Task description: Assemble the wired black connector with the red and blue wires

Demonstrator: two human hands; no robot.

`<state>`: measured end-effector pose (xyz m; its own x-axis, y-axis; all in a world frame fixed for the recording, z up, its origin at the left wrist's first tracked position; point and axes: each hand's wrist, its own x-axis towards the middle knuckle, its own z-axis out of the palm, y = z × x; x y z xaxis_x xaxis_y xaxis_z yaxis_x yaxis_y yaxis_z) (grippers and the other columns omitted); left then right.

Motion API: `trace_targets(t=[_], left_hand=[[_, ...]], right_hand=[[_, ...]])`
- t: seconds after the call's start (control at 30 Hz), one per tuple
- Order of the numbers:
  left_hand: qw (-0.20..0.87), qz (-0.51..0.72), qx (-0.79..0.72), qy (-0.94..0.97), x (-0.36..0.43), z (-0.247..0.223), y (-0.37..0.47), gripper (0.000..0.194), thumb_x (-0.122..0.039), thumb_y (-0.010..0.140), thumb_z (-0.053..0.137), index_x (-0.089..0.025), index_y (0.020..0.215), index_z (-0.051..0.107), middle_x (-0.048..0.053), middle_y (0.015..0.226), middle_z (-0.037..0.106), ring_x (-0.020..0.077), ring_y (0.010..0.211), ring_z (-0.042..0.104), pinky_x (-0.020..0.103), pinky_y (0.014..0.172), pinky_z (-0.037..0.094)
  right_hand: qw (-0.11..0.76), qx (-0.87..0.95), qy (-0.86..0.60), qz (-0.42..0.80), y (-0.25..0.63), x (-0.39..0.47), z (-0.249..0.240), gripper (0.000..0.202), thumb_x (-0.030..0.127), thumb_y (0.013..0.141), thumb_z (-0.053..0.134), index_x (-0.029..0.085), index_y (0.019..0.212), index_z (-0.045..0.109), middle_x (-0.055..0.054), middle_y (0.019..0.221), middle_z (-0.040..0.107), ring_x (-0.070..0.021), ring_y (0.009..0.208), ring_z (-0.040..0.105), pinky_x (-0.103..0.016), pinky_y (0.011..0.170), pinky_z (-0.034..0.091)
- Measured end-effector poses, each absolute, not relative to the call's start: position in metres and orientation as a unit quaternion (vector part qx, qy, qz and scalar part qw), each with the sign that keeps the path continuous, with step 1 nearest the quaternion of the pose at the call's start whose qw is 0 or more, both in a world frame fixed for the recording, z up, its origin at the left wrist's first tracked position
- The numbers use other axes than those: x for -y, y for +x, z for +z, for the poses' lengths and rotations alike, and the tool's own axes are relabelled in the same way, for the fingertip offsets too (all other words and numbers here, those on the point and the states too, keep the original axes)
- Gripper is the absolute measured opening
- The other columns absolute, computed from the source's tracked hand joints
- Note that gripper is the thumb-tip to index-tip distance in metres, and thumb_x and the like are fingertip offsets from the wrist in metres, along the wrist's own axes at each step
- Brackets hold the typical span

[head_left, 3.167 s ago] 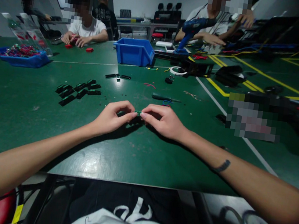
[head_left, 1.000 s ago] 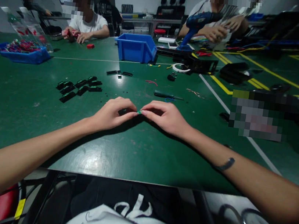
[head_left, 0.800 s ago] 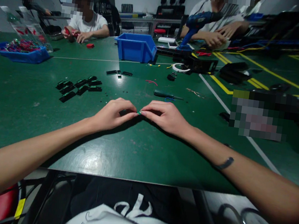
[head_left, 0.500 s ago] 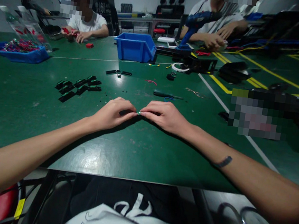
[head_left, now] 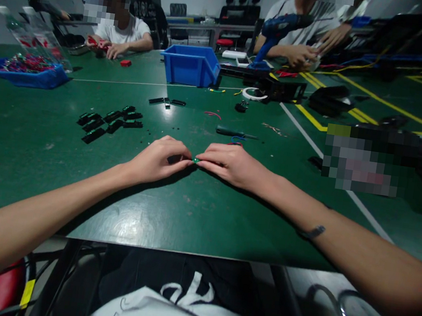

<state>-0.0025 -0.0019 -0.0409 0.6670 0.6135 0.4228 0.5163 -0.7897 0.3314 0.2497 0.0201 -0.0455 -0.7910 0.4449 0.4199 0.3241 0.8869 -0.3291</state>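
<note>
Apparently light and stiff, a small green piece [head_left: 195,161] sits between the left hand [head_left: 158,158] and the right hand [head_left: 236,164], over the table [head_left: 187,212]; whether it touches the surface cannot be told. Both hands' fingers are clamped on it from opposite sides. Likely fragile, it seems best held by its edges.

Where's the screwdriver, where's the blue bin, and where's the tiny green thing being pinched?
Screwdriver [head_left: 234,132]: head view, on its dark handle.
Blue bin [head_left: 183,70]: head view, on its near wall.
Green thing [head_left: 195,160]: head view, on the small part that shows.
</note>
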Motion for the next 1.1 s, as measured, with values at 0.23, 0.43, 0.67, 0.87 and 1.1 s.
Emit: trace_targets(t=[0.23,0.43,0.67,0.87,1.1], left_hand=[[0.095,0.263,-0.322,0.905,0.003,-0.041,-0.002,0.027,-0.04,0.099,0.057,-0.017,0.098,0.071,0.004,0.084,0.072,0.0159,0.079,0.063,0.03,0.08,0.044],[0.135,0.271,-0.332,0.893,0.003,-0.041,-0.001,0.028,-0.042,0.098,0.059,-0.018,0.098,0.073,0.004,0.089,0.074,0.0158,0.081,0.065,0.028,0.077,0.045],[0.193,0.273,-0.345,0.877,0.002,-0.042,0.0,0.029,-0.043,0.096,0.061,-0.017,0.097,0.073,0.004,0.088,0.075,0.0153,0.08,0.067,0.026,0.073,0.047],[0.196,0.267,-0.344,0.879,0.002,-0.041,-0.002,0.029,-0.044,0.095,0.062,-0.017,0.1,0.072,0.005,0.09,0.074,0.0163,0.082,0.067,0.027,0.075,0.049],[0.141,0.234,-0.327,0.905,0.001,-0.032,-0.008,0.032,-0.048,0.091,0.066,-0.018,0.101,0.068,0.003,0.089,0.071,0.016,0.081,0.064,0.028,0.078,0.046]], right_hand=[[0.231,0.947,-0.204,0.093,0.249,-0.019,-0.046,0.029,0.03,0.103,0.053,0.013,0.116,0.073,-0.012,0.098,0.069,-0.0202,0.09,0.066,-0.03,0.081,0.051],[0.221,0.949,-0.209,0.087,0.249,-0.017,-0.045,0.029,0.03,0.103,0.052,0.013,0.114,0.073,-0.012,0.097,0.068,-0.0203,0.089,0.065,-0.031,0.081,0.05],[0.217,0.949,-0.213,0.08,0.249,-0.014,-0.045,0.028,0.03,0.103,0.051,0.015,0.113,0.072,-0.012,0.099,0.068,-0.0204,0.09,0.065,-0.031,0.082,0.051],[0.215,0.946,-0.23,0.078,0.247,-0.012,-0.047,0.028,0.031,0.103,0.051,0.014,0.112,0.071,-0.012,0.101,0.068,-0.0212,0.09,0.065,-0.032,0.081,0.05],[0.215,0.942,-0.25,0.064,0.251,-0.01,-0.045,0.027,0.033,0.101,0.056,0.015,0.115,0.07,-0.012,0.103,0.068,-0.0222,0.091,0.066,-0.032,0.08,0.05]])
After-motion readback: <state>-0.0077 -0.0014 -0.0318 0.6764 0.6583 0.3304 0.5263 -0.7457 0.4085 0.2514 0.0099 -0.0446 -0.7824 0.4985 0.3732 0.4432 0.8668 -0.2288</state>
